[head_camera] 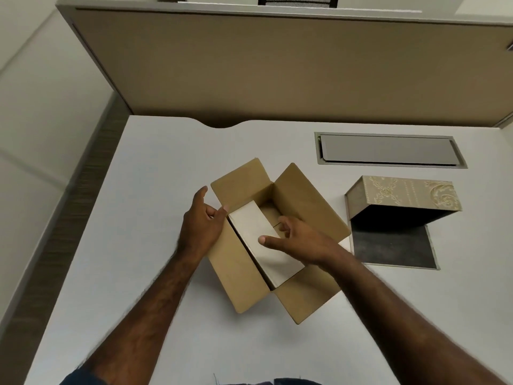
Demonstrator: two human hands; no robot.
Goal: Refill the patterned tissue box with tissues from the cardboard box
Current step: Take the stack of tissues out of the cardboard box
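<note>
An open cardboard box [244, 276] lies in the middle of the white desk with its flaps spread out. Inside it rests a white pack of tissues [255, 226]. My left hand [201, 223] rests against the box's left flap, fingers touching the pack's far left corner. My right hand [298, 238] reaches into the box over the pack, thumb on its top and fingers curled at its right side. The patterned tissue box [408, 195] stands to the right, tipped open on its hinge with its dark base panel [391, 245] lying flat on the desk.
A grey cable hatch [388, 150] is set into the desk [155, 173] behind the patterned box. A tan partition [277, 65] runs along the desk's far edge. The desk's left edge drops to the floor.
</note>
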